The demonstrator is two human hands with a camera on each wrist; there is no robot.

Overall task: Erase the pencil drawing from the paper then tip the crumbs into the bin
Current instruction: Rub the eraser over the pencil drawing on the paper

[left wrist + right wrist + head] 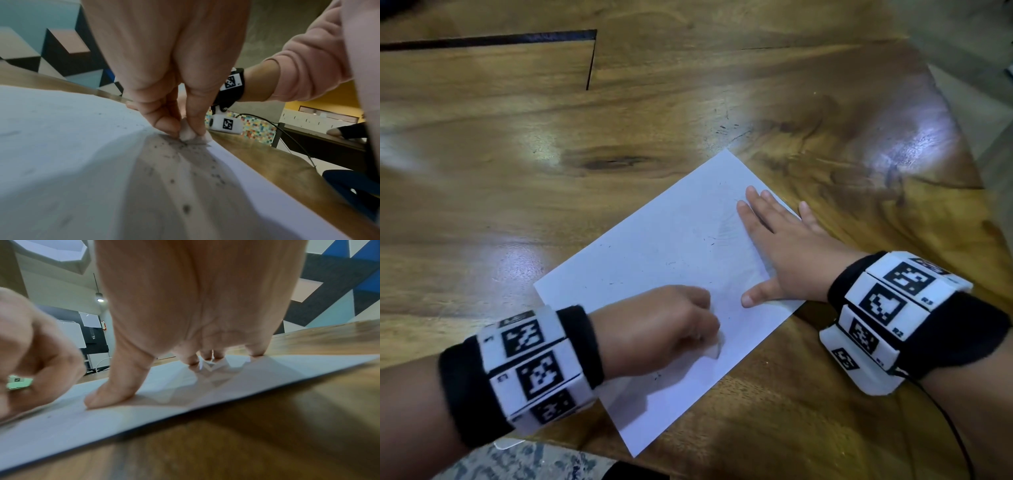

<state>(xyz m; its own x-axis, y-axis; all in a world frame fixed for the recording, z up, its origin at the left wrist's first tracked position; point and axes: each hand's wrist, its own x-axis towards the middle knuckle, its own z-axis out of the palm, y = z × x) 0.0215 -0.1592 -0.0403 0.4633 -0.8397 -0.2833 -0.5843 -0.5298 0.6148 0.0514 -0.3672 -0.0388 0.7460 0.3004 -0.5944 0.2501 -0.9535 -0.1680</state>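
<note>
A white sheet of paper (664, 260) lies slanted on the wooden table (551, 178). Faint pencil traces and dark eraser crumbs (185, 155) are scattered over it. My left hand (671, 325) pinches a small white eraser (186, 133) between thumb and fingers, its tip pressed on the paper near the sheet's near right edge. In the right wrist view the eraser (19, 382) looks pale green with a printed label. My right hand (780, 250) lies flat with fingers spread, pressing the paper's right side; its little finger rests on the table beyond the edge. No bin is in view.
Some crumbs (726, 126) lie on the wood beyond the paper's far corner. A dark slot (590, 58) cuts the tabletop at the back left. The table's rounded right edge (962, 137) drops to the floor. A black cable (955, 438) trails from my right wristband.
</note>
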